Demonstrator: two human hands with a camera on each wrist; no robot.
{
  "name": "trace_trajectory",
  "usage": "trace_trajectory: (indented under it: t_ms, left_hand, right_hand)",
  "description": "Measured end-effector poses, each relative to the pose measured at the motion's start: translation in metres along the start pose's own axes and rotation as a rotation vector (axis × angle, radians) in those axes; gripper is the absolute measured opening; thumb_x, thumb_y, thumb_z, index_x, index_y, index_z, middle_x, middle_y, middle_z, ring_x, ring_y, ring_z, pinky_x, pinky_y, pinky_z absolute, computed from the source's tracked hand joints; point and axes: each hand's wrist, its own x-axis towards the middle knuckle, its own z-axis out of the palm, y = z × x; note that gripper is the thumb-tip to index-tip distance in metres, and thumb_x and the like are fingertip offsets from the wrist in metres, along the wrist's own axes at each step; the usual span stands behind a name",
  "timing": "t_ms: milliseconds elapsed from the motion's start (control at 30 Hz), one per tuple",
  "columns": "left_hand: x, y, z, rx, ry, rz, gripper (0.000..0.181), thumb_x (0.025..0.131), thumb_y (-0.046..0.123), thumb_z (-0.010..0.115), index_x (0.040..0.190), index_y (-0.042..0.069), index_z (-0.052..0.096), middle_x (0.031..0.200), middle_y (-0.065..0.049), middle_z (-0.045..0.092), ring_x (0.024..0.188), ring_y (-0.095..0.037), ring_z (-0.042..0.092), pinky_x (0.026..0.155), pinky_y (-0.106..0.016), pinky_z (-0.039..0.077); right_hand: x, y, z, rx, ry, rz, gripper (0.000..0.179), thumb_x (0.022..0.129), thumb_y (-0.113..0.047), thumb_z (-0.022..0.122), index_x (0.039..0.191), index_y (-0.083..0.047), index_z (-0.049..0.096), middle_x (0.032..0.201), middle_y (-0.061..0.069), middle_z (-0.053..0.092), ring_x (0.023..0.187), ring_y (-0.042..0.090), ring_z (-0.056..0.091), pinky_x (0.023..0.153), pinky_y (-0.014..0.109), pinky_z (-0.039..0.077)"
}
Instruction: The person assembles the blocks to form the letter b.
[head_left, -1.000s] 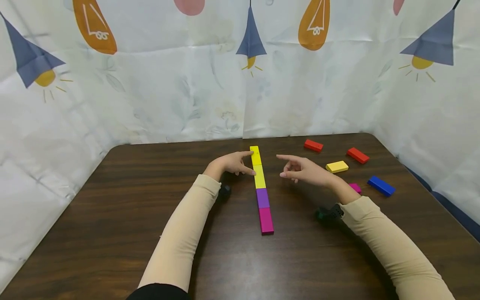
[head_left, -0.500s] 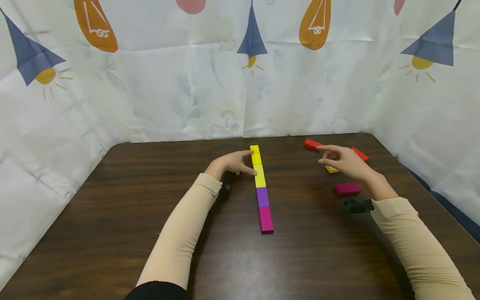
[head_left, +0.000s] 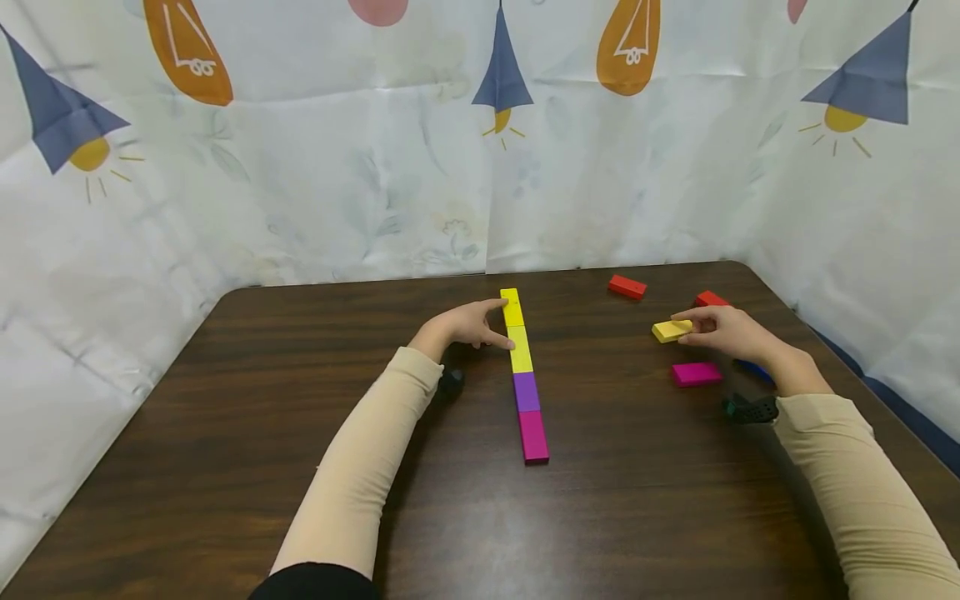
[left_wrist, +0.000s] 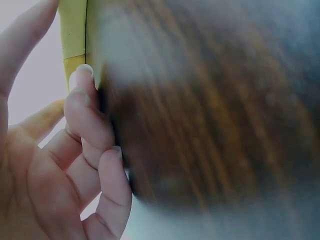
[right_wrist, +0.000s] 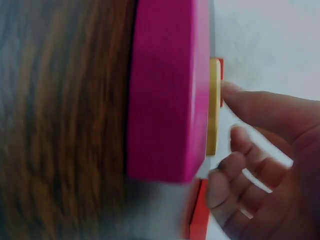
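Observation:
A straight row of blocks lies end to end on the table: two yellow blocks (head_left: 521, 357), a purple block (head_left: 527, 392) and a magenta block (head_left: 533, 436) nearest me. My left hand (head_left: 468, 326) touches the two yellow blocks, index fingertip on the far one and thumb on the nearer one; its other fingers are bent beneath. On the right, my right hand (head_left: 731, 332) has thumb and index finger at opposite long sides of a loose yellow block (head_left: 667, 332), which lies on the table. In the right wrist view the thumb tip is right at this yellow block (right_wrist: 213, 115).
A loose magenta block (head_left: 696, 374) lies just nearer than my right hand. One red block (head_left: 627, 287) is at the back; another red block (head_left: 710, 298) and a blue block (head_left: 756, 370) are partly hidden by the hand. A patterned curtain (head_left: 360, 183) borders the table (head_left: 225, 433).
My right hand has moved right and away from the row to the loose yellow block, its thumb and index finger coming to its sides. The left hand stays on the row.

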Motion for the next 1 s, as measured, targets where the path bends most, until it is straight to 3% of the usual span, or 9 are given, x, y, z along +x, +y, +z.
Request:
trace_trajectory:
  t_ms: [333, 500, 867, 1000]
  left_hand:
    - [0.0001, -0.0001, 0.0004, 0.011, 0.008, 0.000, 0.094, 0.094, 0.032, 0.078, 0.166, 0.016, 0.021, 0.165, -0.017, 0.026, 0.097, -0.032, 0.065, 0.097, -0.042, 0.048]
    - [0.0003, -0.0014, 0.0009, 0.007, 0.010, -0.002, 0.093, 0.094, 0.032, 0.078, 0.166, 0.016, 0.021, 0.165, -0.016, 0.025, 0.096, -0.030, 0.065, 0.095, -0.041, 0.049]
    - [-0.0003, -0.0026, 0.0009, 0.034, 0.028, 0.009, 0.093, 0.093, 0.033, 0.079, 0.165, 0.017, 0.022, 0.161, -0.018, 0.032, 0.084, -0.025, 0.061, 0.088, -0.039, 0.049]
    - [-0.0004, -0.0025, 0.0010, 0.038, 0.029, 0.018, 0.093, 0.093, 0.033, 0.079, 0.165, 0.016, 0.022, 0.153, -0.019, 0.041, 0.080, -0.024, 0.060, 0.087, -0.038, 0.049]
  right_hand:
    - [0.0020, 0.0055, -0.0047, -0.037, -0.032, 0.032, 0.055, 0.098, -0.018, 0.072, 0.143, 0.009, 0.053, 0.086, 0.005, 0.048, 0.072, 0.020, 0.041, 0.064, 0.036, 0.034]
    - [0.0043, 0.0071, -0.0051, -0.046, -0.056, 0.054, 0.052, 0.098, -0.017, 0.071, 0.139, 0.010, 0.054, 0.089, 0.005, 0.053, 0.074, 0.022, 0.044, 0.065, 0.037, 0.037]
    - [0.0085, 0.0059, -0.0040, -0.089, -0.032, 0.059, 0.041, 0.097, -0.019, 0.074, 0.122, 0.010, 0.061, 0.089, 0.007, 0.055, 0.080, 0.024, 0.049, 0.073, 0.040, 0.042]
    - [0.0089, 0.0027, -0.0010, -0.079, -0.027, 0.038, 0.041, 0.096, -0.020, 0.076, 0.120, 0.010, 0.062, 0.088, 0.005, 0.055, 0.078, 0.022, 0.048, 0.070, 0.038, 0.041]
